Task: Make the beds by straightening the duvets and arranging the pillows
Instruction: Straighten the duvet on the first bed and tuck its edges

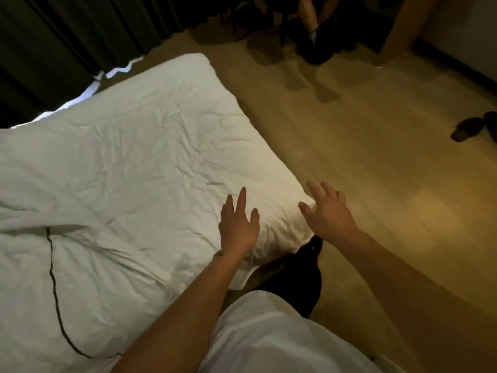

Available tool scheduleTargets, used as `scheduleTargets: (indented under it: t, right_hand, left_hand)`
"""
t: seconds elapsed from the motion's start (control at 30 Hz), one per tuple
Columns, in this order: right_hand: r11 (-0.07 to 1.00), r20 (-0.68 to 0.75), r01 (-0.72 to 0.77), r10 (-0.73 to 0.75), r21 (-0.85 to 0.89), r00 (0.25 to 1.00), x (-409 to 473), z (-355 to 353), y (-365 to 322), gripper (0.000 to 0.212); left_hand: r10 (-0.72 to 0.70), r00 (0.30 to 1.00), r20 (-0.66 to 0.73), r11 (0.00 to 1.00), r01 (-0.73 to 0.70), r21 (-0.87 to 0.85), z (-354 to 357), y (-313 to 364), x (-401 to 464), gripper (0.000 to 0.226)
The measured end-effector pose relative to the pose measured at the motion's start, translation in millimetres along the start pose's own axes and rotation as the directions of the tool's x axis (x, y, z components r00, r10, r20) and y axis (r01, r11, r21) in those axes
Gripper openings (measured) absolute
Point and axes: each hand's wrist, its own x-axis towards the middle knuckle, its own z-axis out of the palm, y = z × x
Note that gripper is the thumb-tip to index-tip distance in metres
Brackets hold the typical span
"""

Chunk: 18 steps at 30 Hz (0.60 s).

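A white, creased duvet point(129, 168) covers the bed and fills the left half of the head view, its near corner hanging over the bed's edge. My left hand point(238, 224) lies flat on the duvet near that corner, fingers spread. My right hand point(329, 212) hovers at the corner's edge, fingers apart, holding nothing. A thin black cord point(55, 292) trails across the duvet at the lower left. No pillow is in sight.
Light wooden floor point(376, 170) stretches to the right of the bed. Dark curtains point(67, 36) hang behind the bed. Another person's legs point(312, 20) and dark chair legs stand at the top. Dark slippers point(468, 129) lie at the right edge.
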Motion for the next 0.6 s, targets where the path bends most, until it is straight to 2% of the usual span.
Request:
scheduleTargets:
  t: [0.13, 0.3, 0.47, 0.6]
  right_hand:
    - [0.994, 0.073, 0.075, -0.07, -0.076, 0.995, 90, -36, 8, 0.065]
    - [0.978, 0.214, 0.155, -0.122, -0.143, 0.969, 200, -89, 5, 0.065]
    - [0.936, 0.285, 0.298, -0.239, -0.186, 0.928, 318, -141, -10, 0.069]
    - [0.912, 0.319, 0.375, -0.31, -0.166, 0.896, 412, -167, -27, 0.068]
  left_hand:
    - [-0.117, 0.993, -0.036, 0.993, 0.115, -0.038, 30, 38, 78, 0.062]
    - [-0.3, 0.948, -0.107, 0.943, 0.278, -0.182, 41, 88, 165, 0.07]
    - [-0.386, 0.898, -0.211, 0.912, 0.338, -0.231, 21, 150, 248, 0.071]
    - [-0.403, 0.875, -0.267, 0.909, 0.349, -0.228, 11, 188, 301, 0.071]
